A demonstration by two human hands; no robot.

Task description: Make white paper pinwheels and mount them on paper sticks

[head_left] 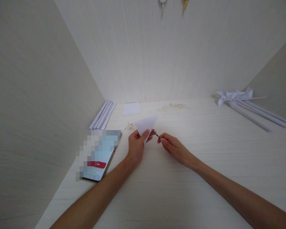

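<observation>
— What is in the hands?

— The left hand (135,144) pinches a folded white paper (146,125), a triangle pointing up and to the right, with thumb on the near face and fingers behind. It is held just above the middle of the pale wooden desk (181,190). The right hand (173,146) has its fingertips closed on a thin dark stick (156,135) – what it is, I cannot tell – whose far end touches the lower edge of the paper.

— And around them?

— Just left of the left hand lies a phone (98,156), screen lit. Part of the screen is blurred; a red bar shows near its bottom, but no writing can be read. Beyond it, against the left wall, lies a bundle of rolled white paper sticks (103,115). A flat white square sheet (131,108) rests near the back wall, with light shavings (173,106) scattered to its right. Well apart, at the right, lie white paper pinwheels (233,96) on long white stems.

— Any labels?

— None legible.
</observation>
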